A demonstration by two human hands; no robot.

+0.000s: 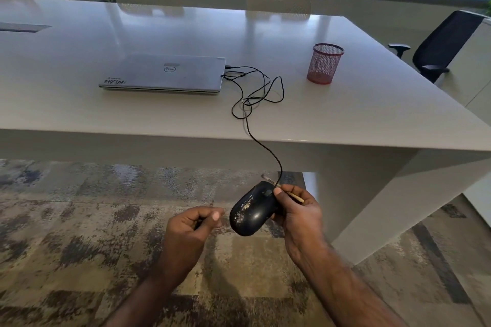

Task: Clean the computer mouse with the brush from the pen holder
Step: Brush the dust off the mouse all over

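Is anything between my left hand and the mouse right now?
Nothing visible. The left hand hangs loosely curled just left of the mouse, with only a small open gap between them. The right hand holds the mouse and the brush from the other side.

— What is carried by the white table point(159, 114)?
— A closed laptop point(163, 74) is laid near its centre. A red mesh pen holder point(324, 64) is stood upright at about three o'clock from it, well apart. A looped black cable point(255, 87) is spread between them.
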